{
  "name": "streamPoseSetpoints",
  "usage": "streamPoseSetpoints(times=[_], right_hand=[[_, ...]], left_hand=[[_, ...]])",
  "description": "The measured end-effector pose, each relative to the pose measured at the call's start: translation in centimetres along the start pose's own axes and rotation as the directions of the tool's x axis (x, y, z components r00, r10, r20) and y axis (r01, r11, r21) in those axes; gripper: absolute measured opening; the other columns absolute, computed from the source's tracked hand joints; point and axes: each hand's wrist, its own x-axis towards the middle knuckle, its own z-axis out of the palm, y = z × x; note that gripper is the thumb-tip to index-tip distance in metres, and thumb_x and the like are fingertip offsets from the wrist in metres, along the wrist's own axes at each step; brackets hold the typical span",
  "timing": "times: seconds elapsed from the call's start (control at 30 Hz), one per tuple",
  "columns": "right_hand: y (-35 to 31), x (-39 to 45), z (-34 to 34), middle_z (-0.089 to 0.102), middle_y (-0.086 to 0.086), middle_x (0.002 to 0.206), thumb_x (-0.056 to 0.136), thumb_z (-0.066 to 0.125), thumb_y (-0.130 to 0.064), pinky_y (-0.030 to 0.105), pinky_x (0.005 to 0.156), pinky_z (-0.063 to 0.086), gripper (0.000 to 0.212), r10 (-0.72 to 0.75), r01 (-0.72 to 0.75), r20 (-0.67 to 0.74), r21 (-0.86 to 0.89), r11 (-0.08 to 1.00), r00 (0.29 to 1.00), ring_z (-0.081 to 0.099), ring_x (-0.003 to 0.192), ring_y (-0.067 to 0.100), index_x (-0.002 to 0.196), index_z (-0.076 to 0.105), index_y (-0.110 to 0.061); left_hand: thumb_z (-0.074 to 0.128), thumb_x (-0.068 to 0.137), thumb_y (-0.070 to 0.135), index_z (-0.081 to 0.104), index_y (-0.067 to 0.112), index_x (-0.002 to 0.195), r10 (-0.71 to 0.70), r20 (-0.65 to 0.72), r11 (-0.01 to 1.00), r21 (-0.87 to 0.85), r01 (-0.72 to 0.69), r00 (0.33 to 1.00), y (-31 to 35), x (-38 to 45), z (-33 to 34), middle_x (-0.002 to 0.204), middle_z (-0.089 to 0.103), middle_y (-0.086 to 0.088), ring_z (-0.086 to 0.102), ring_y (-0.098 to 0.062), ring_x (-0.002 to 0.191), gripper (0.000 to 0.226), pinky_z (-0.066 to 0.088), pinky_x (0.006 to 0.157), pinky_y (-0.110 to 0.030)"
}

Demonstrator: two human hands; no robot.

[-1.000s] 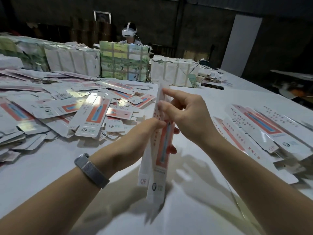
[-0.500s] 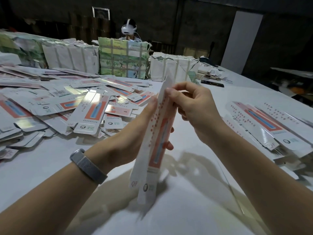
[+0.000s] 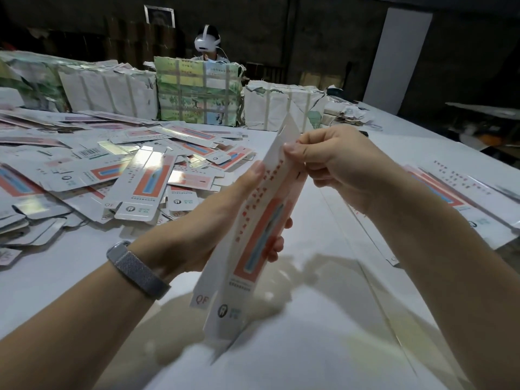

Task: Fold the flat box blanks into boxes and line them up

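Since a second ago the box blank (image 3: 253, 235) has tipped further: top end leaning right toward the right hand (image 3: 337, 164), bottom flaps swung left and nearer. Both hands sit a bit higher in view. Left hand (image 3: 208, 218) wraps the blank's middle, thumb on the near face, fingertips (image 3: 277, 244) showing past its right edge. Right hand pinches the top end, thumb and forefinger on the right edge (remaining fingers curled, holding nothing I can see). Blank is held off the table (image 3: 323, 347), lower flap edge just above it. Bare tabletop below and between the forearms. Left of the left hand: loose pile of flat blanks (image 3: 146, 178). Right of the right hand: row of blanks (image 3: 461, 201), well apart. Wrapped bundles (image 3: 198, 91) beyond both hands; a person (image 3: 207, 42) behind them.
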Motion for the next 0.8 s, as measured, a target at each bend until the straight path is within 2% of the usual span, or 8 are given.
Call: streamPoseSetpoints(times=[0.17, 0.3, 0.37, 0.47, 0.57, 0.67, 0.7, 0.8], right_hand=[[-0.7, -0.2, -0.8, 0.028, -0.007, 0.046, 0.091, 0.065, -0.016, 0.018, 0.044, 0.025, 0.023, 0.003, -0.007, 0.034, 0.098, 0.995, 0.999, 0.023, 0.044, 0.009, 0.072, 0.06, -0.005], [0.1, 0.0, 0.5, 0.04, -0.011, 0.046, 0.093, 0.066, -0.019, 0.019, 0.05, 0.031, 0.024, -0.05, 0.052, -0.044, 0.035, 0.998, 0.998, 0.032, 0.043, 0.005, 0.072, 0.062, -0.009], [0.5, 0.1, 1.5, 0.048, -0.01, 0.049, 0.094, 0.065, -0.017, 0.017, 0.049, 0.032, 0.027, -0.095, 0.099, -0.073, 0.058, 0.993, 0.993, 0.035, 0.043, 0.003, 0.068, 0.061, -0.012], [0.9, 0.3, 2.4, 0.055, -0.005, 0.054, 0.093, 0.065, -0.013, 0.011, 0.046, 0.035, 0.026, -0.153, 0.167, -0.156, 0.081, 0.983, 0.976, 0.042, 0.042, 0.0, 0.068, 0.061, -0.009], [1.4, 0.5, 2.7, 0.058, -0.004, 0.058, 0.09, 0.068, -0.017, 0.011, 0.046, 0.036, 0.022, -0.173, 0.193, -0.256, 0.058, 0.979, 0.951, 0.046, 0.045, -0.001, 0.07, 0.063, -0.011], [1.8, 0.7, 3.2, 0.058, -0.005, 0.061, 0.087, 0.072, -0.026, 0.02, 0.053, 0.041, 0.02, -0.238, 0.258, -0.336, 0.015, 0.966, 0.911, 0.05, 0.054, 0.004, 0.07, 0.064, -0.019], [1.9, 0.6, 3.4, 0.057, -0.007, 0.062, 0.086, 0.072, -0.031, 0.022, 0.055, 0.043, 0.018, -0.277, 0.298, -0.373, -0.002, 0.955, 0.885, 0.051, 0.056, 0.005, 0.074, 0.064, -0.021], [2.4, 0.6, 3.6, 0.049, -0.015, 0.062, 0.088, 0.068, -0.036, 0.023, 0.058, 0.046, 0.013, -0.357, 0.368, -0.456, -0.069, 0.927, 0.815, 0.05, 0.058, 0.003, 0.092, 0.058, -0.031]], left_hand=[[0.055, 0.08, 0.07, 0.056, 0.015, 0.122, 0.037, -0.108, 0.999, -0.026, -0.04, 0.993, -0.3, 1.1, 0.5, 0.08, 0.063, -0.008, 0.06, -0.021, 0.057, 0.069, 0.053, 0.053, -0.032], [0.057, 0.079, 0.062, 0.044, 0.026, 0.13, 0.096, -0.147, 0.994, 0.063, -0.088, 0.984, -0.6, 1.5, 0.4, 0.081, 0.058, -0.009, 0.058, -0.021, 0.055, 0.063, 0.052, 0.05, -0.035], [0.076, 0.066, 0.055, 0.043, 0.037, 0.128, 0.125, -0.155, 0.981, 0.165, -0.099, 0.98, -0.6, 1.4, 0.4, 0.09, 0.061, -0.008, 0.065, -0.023, 0.064, 0.072, 0.057, 0.058, -0.035], [0.087, 0.05, 0.049, 0.048, 0.052, 0.119, 0.247, -0.218, 0.92, 0.358, -0.158, 0.944, -0.7, 1.1, 0.6, 0.102, 0.068, 0.007, 0.072, -0.01, 0.091, 0.079, 0.062, 0.073, -0.028], [0.08, 0.062, 0.043, 0.047, 0.042, 0.127, 0.518, -0.316, 0.736, 0.639, -0.226, 0.795, -0.4, 0.8, 0.6, 0.098, 0.066, 0.012, 0.068, -0.005, 0.086, 0.073, 0.06, 0.068, -0.023], [0.071, 0.073, 0.036, 0.045, 0.024, 0.144, 0.71, -0.202, 0.466, 0.854, -0.234, 0.675, -0.3, 0.7, 0.9, 0.104, 0.064, 0.013, 0.064, -0.006, 0.08, 0.076, 0.055, 0.066, -0.021], [0.068, 0.077, 0.034, 0.045, 0.023, 0.148, 0.718, -0.191, 0.46, 0.852, -0.25, 0.669, -0.4, 0.7, 1.0, 0.109, 0.063, 0.012, 0.065, -0.006, 0.085, 0.075, 0.056, 0.07, -0.021], [0.06, 0.084, 0.036, 0.038, 0.036, 0.15, 0.652, -0.309, 0.664, 0.674, -0.325, 0.692, -0.6, 0.8, 1.0, 0.112, 0.062, 0.015, 0.072, -0.011, 0.093, 0.07, 0.061, 0.071, -0.026]])
